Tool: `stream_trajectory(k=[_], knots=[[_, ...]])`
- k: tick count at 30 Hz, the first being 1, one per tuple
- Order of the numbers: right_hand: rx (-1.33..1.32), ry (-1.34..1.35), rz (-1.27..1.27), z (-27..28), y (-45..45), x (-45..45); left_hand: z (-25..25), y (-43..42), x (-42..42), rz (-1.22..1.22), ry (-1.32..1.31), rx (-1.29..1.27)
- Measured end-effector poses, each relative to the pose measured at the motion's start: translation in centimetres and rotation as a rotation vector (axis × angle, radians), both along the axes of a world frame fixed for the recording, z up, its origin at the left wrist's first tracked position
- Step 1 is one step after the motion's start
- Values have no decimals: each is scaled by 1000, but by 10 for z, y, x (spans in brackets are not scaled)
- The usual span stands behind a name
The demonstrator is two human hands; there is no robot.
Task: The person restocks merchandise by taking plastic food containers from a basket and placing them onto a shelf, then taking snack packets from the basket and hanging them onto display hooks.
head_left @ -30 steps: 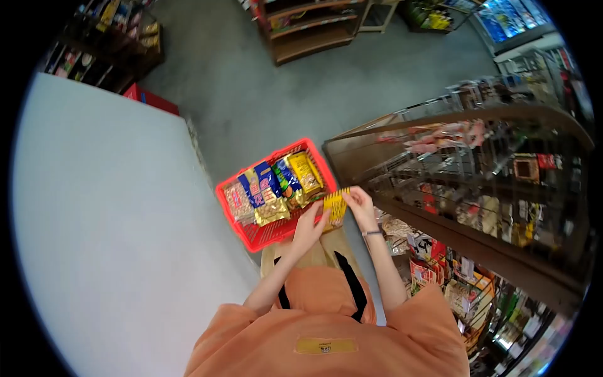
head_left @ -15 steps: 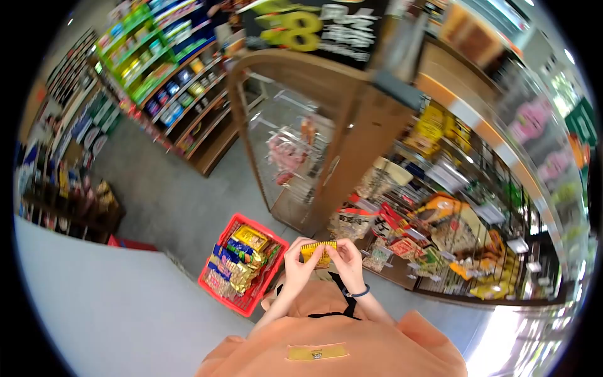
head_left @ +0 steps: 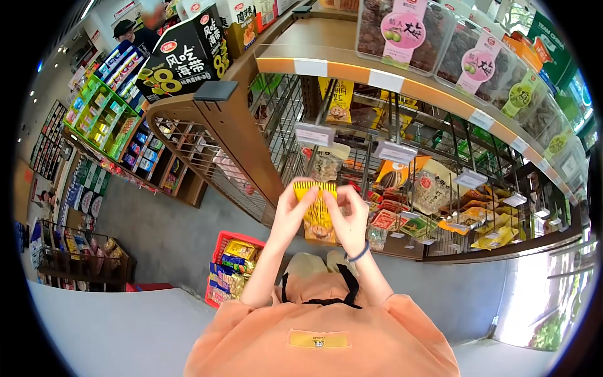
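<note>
A yellow snack packet with a striped top edge is held upright in front of my body. My left hand pinches its upper left side, thumb on the near face. On the upper right side, my right hand grips the same packet, with a dark band around the wrist. The fingers behind the packet are hidden. Just beyond my hands, a clear-windowed bag hangs on the wire rack. A yellow bag of similar colour hangs higher up, behind the rack's hooks.
A red basket holding several snack bags stands on the floor to the left. The curved shelf edge carries tubs of dried fruit. A wire-sided end panel stands left of the rack. A person is at the far left.
My view has turned right and come nearer the hanging rack. Both hands have lifted the yellow packet higher, so more of its face shows. The basket is now partly behind my left arm.
</note>
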State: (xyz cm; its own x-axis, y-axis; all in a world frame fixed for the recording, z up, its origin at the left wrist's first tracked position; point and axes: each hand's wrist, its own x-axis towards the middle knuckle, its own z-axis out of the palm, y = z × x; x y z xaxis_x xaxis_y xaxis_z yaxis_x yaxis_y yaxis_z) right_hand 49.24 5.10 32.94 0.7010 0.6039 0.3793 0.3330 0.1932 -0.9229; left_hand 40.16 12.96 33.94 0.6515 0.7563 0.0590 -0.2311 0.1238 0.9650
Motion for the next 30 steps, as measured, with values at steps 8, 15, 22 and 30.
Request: stream_trajectory(k=[8, 15, 22, 30], knots=[[134, 94, 25, 18, 30, 27, 8, 20, 40, 162, -173, 40], [174, 2, 24, 41, 47, 36, 21, 32, 56, 256, -305, 142], [255, -106, -17, 48, 60, 37, 34, 37, 60, 332, -379, 203], [255, -39, 12, 53, 68, 40, 30, 54, 55, 236, -288, 194]])
